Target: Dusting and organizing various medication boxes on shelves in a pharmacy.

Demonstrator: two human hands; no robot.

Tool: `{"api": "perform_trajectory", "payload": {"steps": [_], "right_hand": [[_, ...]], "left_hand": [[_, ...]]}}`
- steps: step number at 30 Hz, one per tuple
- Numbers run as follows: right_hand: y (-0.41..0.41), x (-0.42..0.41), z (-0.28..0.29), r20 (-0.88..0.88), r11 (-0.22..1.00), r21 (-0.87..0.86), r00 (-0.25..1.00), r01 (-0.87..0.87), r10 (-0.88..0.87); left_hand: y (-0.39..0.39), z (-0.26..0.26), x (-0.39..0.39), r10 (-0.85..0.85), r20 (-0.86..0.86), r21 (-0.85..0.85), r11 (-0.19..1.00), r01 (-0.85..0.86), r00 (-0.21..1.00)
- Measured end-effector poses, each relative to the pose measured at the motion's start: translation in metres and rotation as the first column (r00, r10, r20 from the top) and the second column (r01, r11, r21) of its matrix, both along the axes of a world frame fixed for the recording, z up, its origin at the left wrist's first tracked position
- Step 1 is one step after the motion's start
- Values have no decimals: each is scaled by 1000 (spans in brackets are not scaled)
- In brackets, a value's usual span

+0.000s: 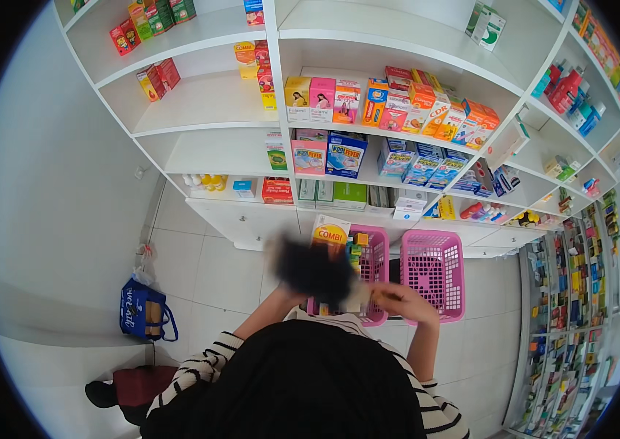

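Observation:
A dark object [315, 269], smeared by motion, hangs over the left pink plastic basket [380, 258]; its pale ends are too blurred to name. My left hand [290, 295] is at its lower left edge, with the fingers hidden behind it. My right hand [403, 303] is at its lower right, fingers curled together around a small yellow-brown piece [380, 299]. Whether that piece joins the dark object is unclear. Inside the left basket, a white and yellow carton [331, 233] leans upright among several small boxes [361, 239].
A second pink basket [459, 274] stands at the right. Ahead rise white shelves [398, 41] with medicine and supplement cartons [398, 110] and fever-patch boxes [345, 153]. A blue bag [133, 310] sits on the tiled floor [222, 280] at left. A stocked display rack [565, 307] borders the right.

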State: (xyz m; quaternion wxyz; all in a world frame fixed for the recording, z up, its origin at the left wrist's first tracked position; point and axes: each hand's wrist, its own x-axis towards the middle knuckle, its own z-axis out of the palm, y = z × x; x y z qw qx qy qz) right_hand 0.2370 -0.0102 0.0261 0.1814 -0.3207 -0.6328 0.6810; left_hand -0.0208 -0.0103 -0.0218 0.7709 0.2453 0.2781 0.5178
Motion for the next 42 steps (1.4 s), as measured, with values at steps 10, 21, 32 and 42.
{"api": "perform_trajectory", "payload": {"steps": [10, 21, 32, 42], "right_hand": [[8, 0, 6, -30, 980, -174, 994, 98, -105], [-2, 10, 8, -36, 954, -9, 953, 301, -301], [-7, 14, 13, 129, 965, 250, 990, -81, 49], [-16, 8, -4, -2, 946, -188, 963, 264, -270]], "left_hand": [[-5, -4, -9, -29, 346, -181, 979, 97, 938], [1, -8, -14, -80, 310, -104, 988, 118, 948], [0, -10, -8, -118, 589, 60, 993, 102, 799], [-16, -1, -13, -57, 212, -94, 992, 79, 976]]}}
